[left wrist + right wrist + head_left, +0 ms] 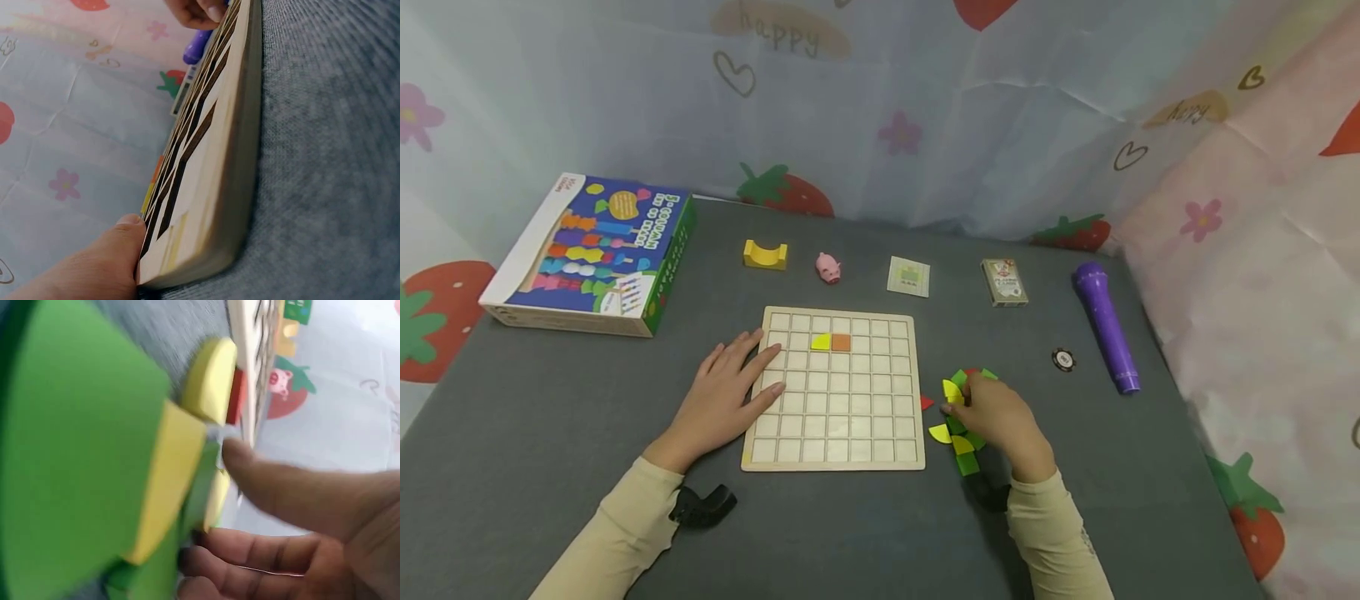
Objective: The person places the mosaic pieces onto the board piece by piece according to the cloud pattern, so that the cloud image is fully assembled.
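A light wooden grid board [832,467] lies flat on the table. One yellow rounded piece [822,342] and one orange square [841,342] sit side by side in its upper cells. My left hand [718,404] rests on the board's left edge with fingers spread; in the left wrist view its thumb [115,250] touches the edge. My right hand [1003,421] is over a loose pile of green, yellow and red pieces right of the board. In the right wrist view a gap shows between right thumb [269,478] and fingers, beside a yellow piece [217,500]. A large green piece [81,450] fills the foreground.
Behind the board stand a yellow arched block [765,256], a pink pig figure [828,267], a small card [908,277] and a playing-card box [1004,282]. A game box [595,254] is at left. A chip [1063,359] and purple microphone-shaped object [1107,329] lie right.
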Motion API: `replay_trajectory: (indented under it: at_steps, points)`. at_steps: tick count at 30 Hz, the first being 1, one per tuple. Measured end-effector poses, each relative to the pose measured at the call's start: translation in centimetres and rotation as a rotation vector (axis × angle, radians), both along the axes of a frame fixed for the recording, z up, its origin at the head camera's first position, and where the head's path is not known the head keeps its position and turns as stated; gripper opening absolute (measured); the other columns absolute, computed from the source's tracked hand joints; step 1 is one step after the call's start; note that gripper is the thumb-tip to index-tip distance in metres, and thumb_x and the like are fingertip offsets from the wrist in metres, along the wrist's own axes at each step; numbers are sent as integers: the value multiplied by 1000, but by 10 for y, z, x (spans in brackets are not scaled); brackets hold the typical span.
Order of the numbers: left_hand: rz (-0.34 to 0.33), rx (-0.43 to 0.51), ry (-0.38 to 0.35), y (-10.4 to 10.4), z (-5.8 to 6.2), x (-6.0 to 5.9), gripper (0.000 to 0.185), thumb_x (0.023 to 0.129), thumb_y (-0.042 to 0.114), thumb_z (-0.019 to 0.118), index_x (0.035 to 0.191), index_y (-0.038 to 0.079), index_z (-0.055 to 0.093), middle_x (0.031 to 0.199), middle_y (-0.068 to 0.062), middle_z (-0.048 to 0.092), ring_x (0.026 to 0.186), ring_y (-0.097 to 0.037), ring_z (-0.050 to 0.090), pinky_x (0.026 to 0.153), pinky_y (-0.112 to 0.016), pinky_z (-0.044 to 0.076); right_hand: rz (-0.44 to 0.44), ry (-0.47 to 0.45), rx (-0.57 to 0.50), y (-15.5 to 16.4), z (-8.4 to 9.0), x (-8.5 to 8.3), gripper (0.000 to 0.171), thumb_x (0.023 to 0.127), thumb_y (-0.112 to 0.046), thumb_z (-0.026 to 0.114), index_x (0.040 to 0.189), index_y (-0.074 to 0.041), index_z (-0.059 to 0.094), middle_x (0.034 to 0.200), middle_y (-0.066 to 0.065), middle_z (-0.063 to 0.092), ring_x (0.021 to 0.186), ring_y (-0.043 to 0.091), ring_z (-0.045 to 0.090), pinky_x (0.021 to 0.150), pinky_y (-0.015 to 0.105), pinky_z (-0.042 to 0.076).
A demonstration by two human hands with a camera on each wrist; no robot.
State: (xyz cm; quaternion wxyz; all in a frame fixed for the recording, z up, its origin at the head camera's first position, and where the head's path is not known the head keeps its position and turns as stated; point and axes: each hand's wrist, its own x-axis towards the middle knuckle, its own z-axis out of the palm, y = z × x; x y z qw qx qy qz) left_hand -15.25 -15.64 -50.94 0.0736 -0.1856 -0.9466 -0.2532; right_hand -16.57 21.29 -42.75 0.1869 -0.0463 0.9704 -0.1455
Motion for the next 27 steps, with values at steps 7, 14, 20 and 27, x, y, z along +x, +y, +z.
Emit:
replay_trajectory:
  at_steps: [7, 14, 20, 27]
  points:
    - [-1, 6, -9, 0, 1, -1, 60, 95, 45, 54, 146, 14, 42, 155, -16, 29, 144, -36, 21, 114, -56, 12, -5, 33, -33, -4, -1, 3, 24, 88, -19, 70, 100, -3, 56, 79, 6, 56, 62, 17, 51, 54, 29, 40]
    - [-1, -6, -23, 0, 2, 0, 60, 96, 45, 53, 146, 14, 42, 155, -16, 29, 144, -36, 21, 114, -57, 13, -31, 89, -37, -8, -7, 6, 26, 85, -17, 73, 99, -2, 57, 78, 6, 57, 60, 17, 50, 51, 28, 39]
    - [-2, -1, -12, -2, 4, 0, 59, 95, 43, 54, 145, 13, 43, 154, -17, 29, 143, -37, 23, 113, -57, 14, -11, 147, -8, -19, 7, 3, 26, 87, -18, 71, 104, -2, 60, 84, 7, 62, 62, 17, 54, 54, 30, 45]
    - [-11, 1, -26, -2, 2, 0, 60, 96, 45, 53, 146, 15, 41, 155, -16, 28, 144, -35, 21, 114, -56, 13, 125, 240, -58, -50, 25, -19, 29, 89, -18, 69, 114, -5, 62, 98, 9, 67, 78, 21, 62, 64, 36, 52]
